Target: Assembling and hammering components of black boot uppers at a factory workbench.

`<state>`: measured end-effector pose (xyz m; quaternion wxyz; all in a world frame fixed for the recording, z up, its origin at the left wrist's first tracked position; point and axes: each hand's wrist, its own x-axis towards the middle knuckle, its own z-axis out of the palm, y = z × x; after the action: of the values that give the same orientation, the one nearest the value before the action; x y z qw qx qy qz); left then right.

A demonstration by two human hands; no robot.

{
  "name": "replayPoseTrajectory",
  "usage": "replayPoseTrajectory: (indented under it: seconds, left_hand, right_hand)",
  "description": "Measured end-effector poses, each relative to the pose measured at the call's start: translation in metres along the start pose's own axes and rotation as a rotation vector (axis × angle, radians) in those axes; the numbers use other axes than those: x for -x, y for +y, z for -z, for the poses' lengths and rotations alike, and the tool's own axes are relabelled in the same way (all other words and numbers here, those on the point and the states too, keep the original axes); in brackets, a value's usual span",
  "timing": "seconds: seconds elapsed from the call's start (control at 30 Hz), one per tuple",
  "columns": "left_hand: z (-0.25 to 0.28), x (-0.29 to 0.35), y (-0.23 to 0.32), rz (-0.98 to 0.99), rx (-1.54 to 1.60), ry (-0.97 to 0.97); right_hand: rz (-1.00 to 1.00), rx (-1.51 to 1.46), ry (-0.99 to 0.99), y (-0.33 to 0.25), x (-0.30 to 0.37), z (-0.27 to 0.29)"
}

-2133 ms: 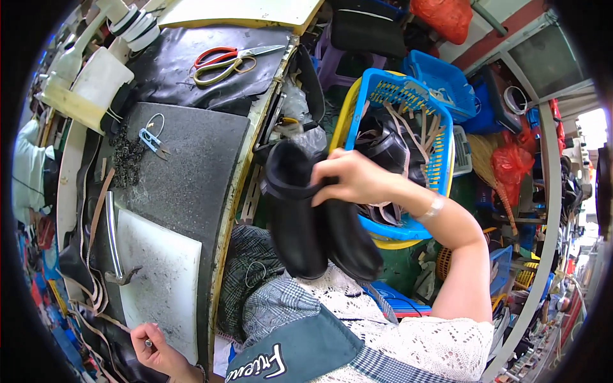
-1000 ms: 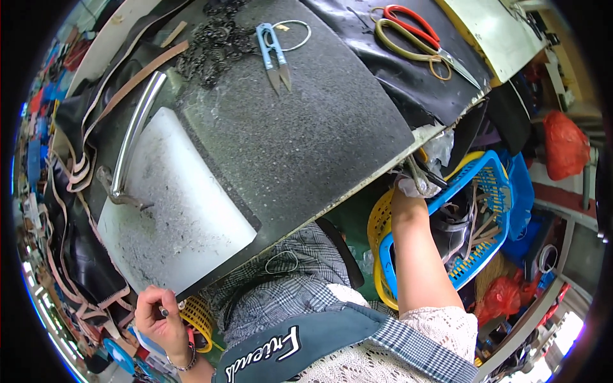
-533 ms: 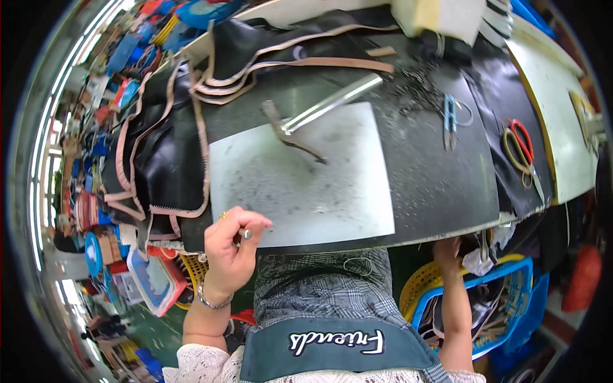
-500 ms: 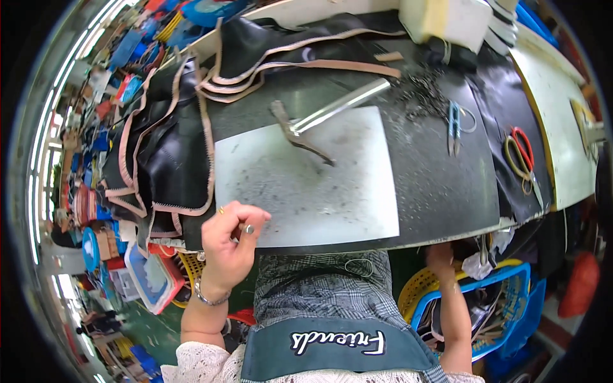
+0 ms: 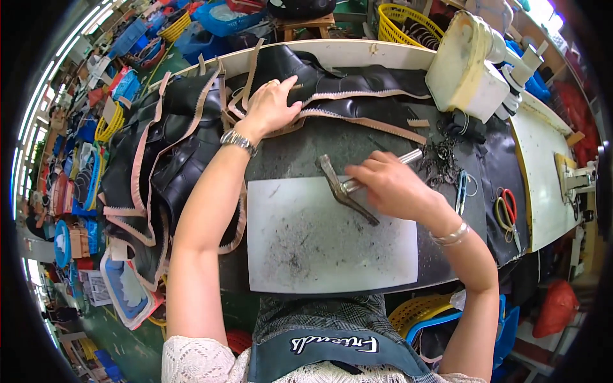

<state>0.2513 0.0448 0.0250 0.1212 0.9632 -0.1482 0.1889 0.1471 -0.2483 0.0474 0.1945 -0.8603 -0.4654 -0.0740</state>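
My right hand (image 5: pixel 393 187) is closed around the handle of a metal hammer (image 5: pixel 343 189) whose head lies over the top edge of a white, scuffed cutting board (image 5: pixel 319 255). My left hand (image 5: pixel 271 105) reaches to the far side of the bench, fingers spread, resting on black leather pieces with tan zigzag edges (image 5: pixel 332 102). A silver watch sits on that wrist. More such black pieces (image 5: pixel 166 159) are heaped at the left of the bench.
A cream machine (image 5: pixel 469 70) stands at the back right. Blue snips (image 5: pixel 461 188) and red-handled scissors (image 5: pixel 507 210) lie right of the board on the dark bench (image 5: pixel 287 150). Yellow and blue baskets (image 5: pixel 440 316) sit under the bench; crates crowd the floor at left.
My right hand came up from the basket below the bench and took hold of the hammer. My left hand left the bench's near edge and reached onto the leather pieces.
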Motion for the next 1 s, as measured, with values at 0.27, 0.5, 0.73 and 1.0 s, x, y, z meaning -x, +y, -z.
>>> replayPoseTrajectory:
  seconds: [0.27,0.5,0.73,1.0]
  left_hand:
    - [-0.033,-0.009,0.003,0.051,0.467,-0.165]
    - [0.05,-0.012,0.033,0.041,0.144,0.444]
    - [0.166,0.177,0.158,-0.463,-0.27,-0.315]
    - [0.156,0.195,0.092,-0.107,-0.003,-0.191]
  right_hand:
    - [-0.068,-0.008,-0.051,0.0,-0.007,0.006]
    - [-0.394,-0.483,0.267,-0.054,0.045,0.058]
    - [-0.67,-0.723,0.617,-0.075,0.145,0.077]
    - [-0.762,-0.789,0.198,-0.107,0.118,0.053]
